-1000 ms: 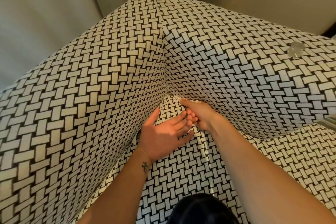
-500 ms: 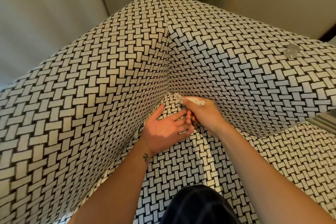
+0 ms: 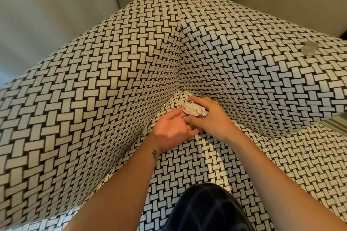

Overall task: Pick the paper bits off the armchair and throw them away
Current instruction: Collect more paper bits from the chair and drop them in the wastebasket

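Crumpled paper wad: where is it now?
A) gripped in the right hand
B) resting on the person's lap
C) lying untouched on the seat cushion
A: the right hand curls its fingers round the paper wad at the inner corner of the armchair.

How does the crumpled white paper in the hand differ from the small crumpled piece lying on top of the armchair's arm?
The white paper wad is opaque and bigger in view; the piece on the arm looks greyish and half clear. The right hand grips the wad at the seat's back corner; the piece lies untouched. Both are crumpled.
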### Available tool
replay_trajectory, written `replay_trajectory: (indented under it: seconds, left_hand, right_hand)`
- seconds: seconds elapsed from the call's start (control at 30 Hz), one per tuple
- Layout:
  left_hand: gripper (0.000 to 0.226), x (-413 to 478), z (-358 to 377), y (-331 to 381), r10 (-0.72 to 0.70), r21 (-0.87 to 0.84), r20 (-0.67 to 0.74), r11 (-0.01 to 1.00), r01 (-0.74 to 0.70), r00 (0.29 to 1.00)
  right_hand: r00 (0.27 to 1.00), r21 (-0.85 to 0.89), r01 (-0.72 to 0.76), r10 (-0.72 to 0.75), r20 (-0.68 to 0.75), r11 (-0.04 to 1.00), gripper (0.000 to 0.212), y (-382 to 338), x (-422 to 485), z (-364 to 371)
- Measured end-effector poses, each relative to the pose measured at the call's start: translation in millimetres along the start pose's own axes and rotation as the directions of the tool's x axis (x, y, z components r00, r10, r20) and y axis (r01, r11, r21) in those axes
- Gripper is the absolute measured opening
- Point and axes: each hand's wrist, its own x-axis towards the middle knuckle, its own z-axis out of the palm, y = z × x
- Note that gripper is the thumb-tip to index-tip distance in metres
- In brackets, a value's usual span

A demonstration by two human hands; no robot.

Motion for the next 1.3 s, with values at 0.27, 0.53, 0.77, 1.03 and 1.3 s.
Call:
replay_trajectory:
  seconds: [0.27,0.53,0.77,1.03,1.3]
  left_hand:
    - [0.067,-1,5,0,-0.008,-0.047,0.034,0.999,0.010,0.999]
    - [0.075,-1,2,0,0.050,-0.063,0.040,0.997,-0.047,0.998]
    - [0.043,-5,13,1,0.043,-0.108,0.024,0.993,-0.040,0.999]
    - [0.026,-2,9,2,-0.003,-0.098,-0.034,0.995,0.000,0.999]
    - [0.039,-3,9,1,0.039,0.052,0.018,0.998,-0.040,0.999]
  right_hand:
    - [0.997,-0.044,0.066,-0.067,-0.030,0.997,0.037,1,-13,0]
    - [0.998,-0.022,-0.031,0.029,-0.064,0.999,0.051,4,-7,5]
    - [0.980,0.371,-0.124,0.172,-0.099,0.920,0.037,-4,-1,-11]
    - [0.911,0.155,-0.410,0.410,0.036,0.899,0.027,-15,33,-6]
    - [0.863,0.131,-0.505,0.503,0.051,0.853,0.041,-25,63,2]
